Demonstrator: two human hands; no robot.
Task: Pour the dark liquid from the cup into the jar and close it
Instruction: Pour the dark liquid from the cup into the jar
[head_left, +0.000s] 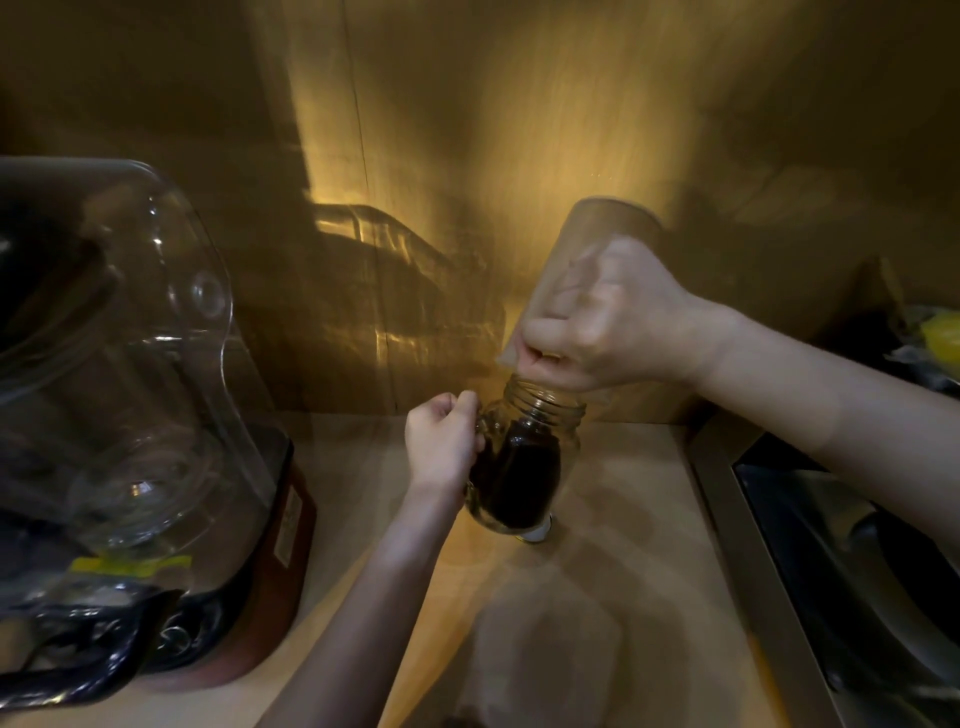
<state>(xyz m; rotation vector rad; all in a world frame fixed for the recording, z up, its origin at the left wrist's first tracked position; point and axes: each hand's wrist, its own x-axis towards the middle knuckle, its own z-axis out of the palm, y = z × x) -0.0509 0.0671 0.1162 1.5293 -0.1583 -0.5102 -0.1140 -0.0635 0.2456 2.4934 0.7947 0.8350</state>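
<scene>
Head view, dim warm light. Glass jar (524, 462) with a side handle stands on the wooden worktop (623, 519), near the back wall. Jar mouth is uncovered, threaded rim visible. Dark liquid (524, 478) fills most of the jar body, up to roughly the shoulder.

Left hand (441, 447) is curled around the jar handle, fingers closed, steadying the jar.

Right hand (597, 327) is wrapped around a translucent cup (587, 270), which is tipped steeply, base up and away, lip down at the jar mouth. Cup lip sits just above or touching the rim; cannot tell which. Cup looks nearly drained; blur prevents seeing a stream.

Small pale round object (537, 532) lies on the worktop just beside the jar base, partly hidden; identity unclear.

Large clear-domed appliance (130, 364) stands at far left. Dark sink (857, 545) sits at right.
</scene>
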